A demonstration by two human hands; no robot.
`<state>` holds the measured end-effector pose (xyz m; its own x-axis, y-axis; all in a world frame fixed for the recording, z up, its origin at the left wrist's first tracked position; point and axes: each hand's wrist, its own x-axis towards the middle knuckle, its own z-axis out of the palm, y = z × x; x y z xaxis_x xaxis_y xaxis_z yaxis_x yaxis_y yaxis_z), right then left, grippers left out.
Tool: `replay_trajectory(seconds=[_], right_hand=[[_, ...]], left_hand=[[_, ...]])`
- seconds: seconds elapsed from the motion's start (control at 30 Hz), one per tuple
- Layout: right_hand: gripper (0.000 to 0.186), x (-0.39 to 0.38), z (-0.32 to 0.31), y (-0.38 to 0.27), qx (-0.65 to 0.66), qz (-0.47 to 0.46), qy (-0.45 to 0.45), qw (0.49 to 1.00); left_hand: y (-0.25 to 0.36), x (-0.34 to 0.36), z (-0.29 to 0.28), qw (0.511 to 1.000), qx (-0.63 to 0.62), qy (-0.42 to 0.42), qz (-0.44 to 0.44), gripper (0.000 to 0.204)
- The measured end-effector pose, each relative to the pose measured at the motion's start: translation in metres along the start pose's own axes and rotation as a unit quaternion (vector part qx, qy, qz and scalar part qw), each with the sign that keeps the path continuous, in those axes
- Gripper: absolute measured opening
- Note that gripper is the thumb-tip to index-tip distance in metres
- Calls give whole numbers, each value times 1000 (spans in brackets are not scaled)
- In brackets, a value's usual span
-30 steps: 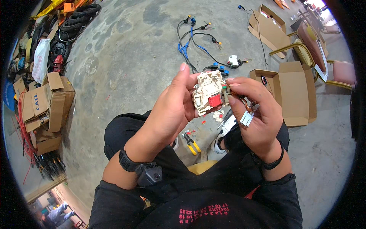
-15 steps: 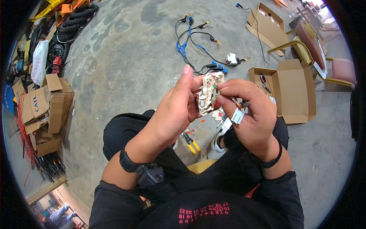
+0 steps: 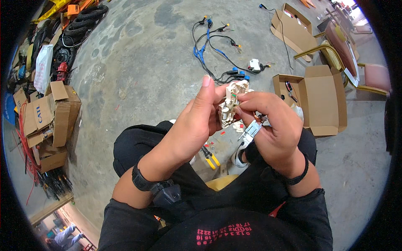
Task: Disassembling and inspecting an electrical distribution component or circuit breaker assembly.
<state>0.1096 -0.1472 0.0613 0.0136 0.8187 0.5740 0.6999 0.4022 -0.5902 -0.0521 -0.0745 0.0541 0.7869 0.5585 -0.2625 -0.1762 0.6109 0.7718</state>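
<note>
Above my knees, my left hand (image 3: 192,115) is closed round a white plastic housing (image 3: 227,112) that looks like an opened circuit breaker, its inner side uncovered. My left thumb points up and away from it. Small metal parts and a green bit show inside. My right hand (image 3: 278,121) is closed, thumb and forefinger pinching an inner part at the housing's right side; the fingertips partly hide that part. A silver ribbed metal piece (image 3: 252,129) hangs below those fingers, beside a coppery bit, apparently joined to the pinched part.
Yellow-handled pliers (image 3: 212,161) and small red and white scraps lie between my feet. Beyond my hands is a black and blue cable harness (image 3: 202,52) with a white block (image 3: 254,64). Open cardboard boxes (image 3: 324,98) and chairs stand right; cartons (image 3: 52,115) and tyres left.
The housing has shifted slightly to the right and tilted a little. My right fingertips have moved slightly down along it, and the silver piece has swung left and turned.
</note>
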Motion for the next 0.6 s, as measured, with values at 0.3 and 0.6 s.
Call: replay_trajectory(seconds=[0.3,0.6], right_hand=[[22,0,0,-2,4,10,27,1000],[25,0,1,-2,-4,-7,15,1000]], left_hand=[[-2,0,-4,999,32,-2,5,85],[-2,-1,-3,1000,22,-16,10,87]])
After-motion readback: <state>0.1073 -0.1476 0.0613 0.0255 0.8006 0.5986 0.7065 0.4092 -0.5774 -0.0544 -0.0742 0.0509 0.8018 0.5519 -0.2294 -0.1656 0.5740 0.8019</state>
